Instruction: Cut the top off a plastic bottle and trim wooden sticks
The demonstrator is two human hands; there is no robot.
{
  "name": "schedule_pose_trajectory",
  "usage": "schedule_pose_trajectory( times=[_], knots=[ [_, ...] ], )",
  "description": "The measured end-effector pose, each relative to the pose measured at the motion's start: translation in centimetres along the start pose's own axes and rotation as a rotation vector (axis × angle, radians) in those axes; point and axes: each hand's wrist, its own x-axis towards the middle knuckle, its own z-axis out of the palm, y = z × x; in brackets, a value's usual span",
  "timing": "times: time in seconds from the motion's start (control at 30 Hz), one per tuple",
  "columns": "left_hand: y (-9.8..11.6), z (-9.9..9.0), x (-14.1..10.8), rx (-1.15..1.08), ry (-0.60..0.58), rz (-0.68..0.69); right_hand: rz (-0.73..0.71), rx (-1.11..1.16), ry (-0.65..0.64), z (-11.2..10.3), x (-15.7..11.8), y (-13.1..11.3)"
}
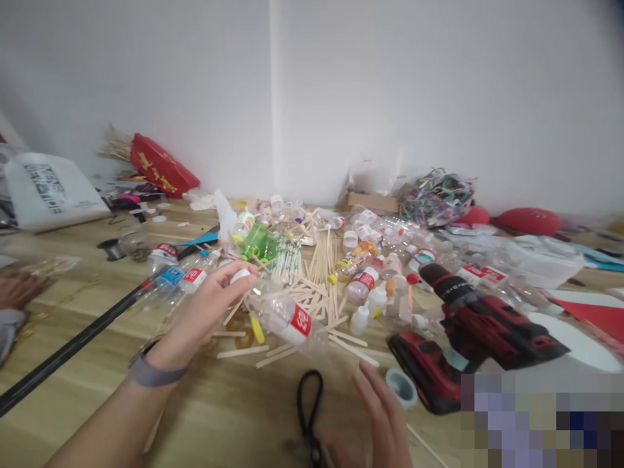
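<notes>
My left hand [221, 302] is closed around the white cap end of a clear plastic bottle [277, 313] with a red and white label. The bottle lies tilted, its base pointing right and down, above wooden craft sticks [312, 296]. Low in the view is my right hand [383, 416], slightly blurred, its fingers stretched out and apart, with nothing seen between them. Just left of it is a black cord loop [311, 396], its lower end blurred at the bottom. A yellow object [256, 329] lies under the bottle's neck.
A red and black cordless drill [480, 331] and a small round cup [402, 388] are at right. Several bottles [365, 279] crowd the middle. A long black pole [78, 348] crosses the left side. Another person's hand [19, 289] rests at far left.
</notes>
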Motion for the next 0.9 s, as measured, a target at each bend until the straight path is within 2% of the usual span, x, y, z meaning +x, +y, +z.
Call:
schedule_pose_trajectory(
  times=[0.03,0.1,0.23,0.27,0.37,0.4,0.43,0.5,0.53,0.63,0.7,0.9],
  knots=[
    [0.1,-0.4,-1.0,-0.049,-0.029,-0.059,-0.024,-0.018,-0.003,0.5,-0.3,0.2],
    [0.1,-0.6,-2.7,-0.123,-0.078,-0.156,-0.001,0.041,-0.126,1.4,-0.8,0.1],
    [-0.6,0.4,-4.6,-0.270,-0.089,-0.233,0.259,0.420,-0.496,1.8,-0.8,-2.2],
    [-1.0,0.9,-4.9,-0.326,-0.076,-0.235,0.326,0.522,-0.534,1.6,-0.6,-3.0],
    [-2.7,2.8,-6.3,-0.457,-0.050,-0.256,0.459,0.626,-0.473,1.0,0.4,-4.9],
    [-3.3,3.6,-6.9,-0.477,-0.097,-0.286,0.464,0.638,-0.446,0.9,0.7,-5.2],
    [-3.8,4.3,-7.5,-0.502,-0.198,-0.324,0.446,0.654,-0.434,0.8,0.9,-5.4],
    [-4.6,5.6,-8.7,-0.553,-0.375,-0.386,0.399,0.658,-0.442,0.6,1.1,-5.4],
    [-4.7,6.1,-9.1,-0.566,-0.424,-0.405,0.388,0.648,-0.462,0.6,1.1,-5.2],
    [-4.8,6.9,-9.6,-0.560,-0.420,-0.430,0.421,0.635,-0.527,0.2,1.2,-4.6],
    [-4.8,6.9,-9.4,-0.557,-0.401,-0.431,0.456,0.643,-0.516,-0.1,1.5,-4.1],
    [-5.3,6.4,-9.0,-0.436,-0.434,-0.378,0.479,0.524,-0.334,-1.2,3.2,-2.9]
  ],
)
